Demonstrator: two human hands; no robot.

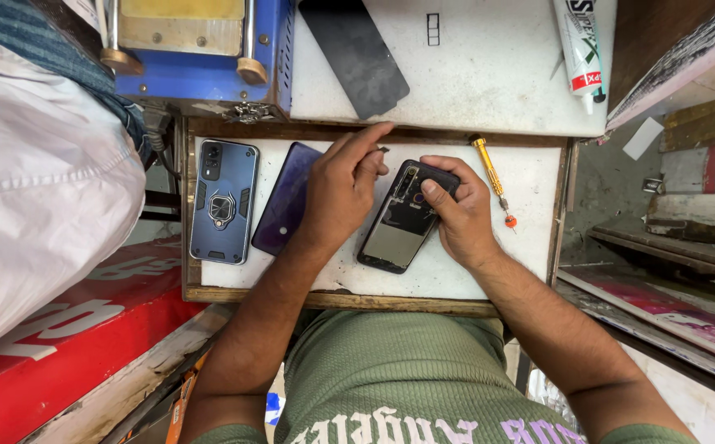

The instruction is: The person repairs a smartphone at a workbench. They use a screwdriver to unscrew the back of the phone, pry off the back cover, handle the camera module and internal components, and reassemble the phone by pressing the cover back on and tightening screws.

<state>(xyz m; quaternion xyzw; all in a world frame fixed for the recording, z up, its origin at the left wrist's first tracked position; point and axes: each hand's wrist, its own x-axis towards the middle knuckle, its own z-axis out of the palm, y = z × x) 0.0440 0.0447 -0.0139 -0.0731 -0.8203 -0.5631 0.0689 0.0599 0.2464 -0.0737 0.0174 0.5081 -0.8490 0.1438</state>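
Left hand [339, 191]: thumb and forefinger pinched together on a tiny dark bit [384, 150], too small to tell what; other fingers curled in, palm down, resting just beside the opened phone [400, 224]. Right hand [455, 210]: fingers close together and bent over the top end of that phone, thumb pressed on its upper part near the camera, steadying rather than gripping around it.

Opened phone: back off, dark innards and a grey plate showing, lying tilted on the white worktop [530, 238] near its middle, between the two hands, lower end pointing toward the near edge.

Left of the left hand, partly hidden under the wrist: a purple back cover [285, 197], flat. Farther left, near the left edge: a blue phone case [225, 200] with a ring holder, flat, well apart from the opened phone. Right of the right hand, toward the far right corner: a small screwdriver [492, 179], yellow handle, red tip cap, lying loose, not touched.

Beyond the far edge, on a higher white shelf [489, 82]: a black glass panel [356, 53], tilted, just above the left hand. At the shelf's right end: a white glue tube [581, 51] with green, red and black print, nozzle pointing down. At the shelf's left: a blue machine [201, 49] with a yellowish plate on top. At the far left: a red board with white letters [61, 329], below white cloth [37, 197].
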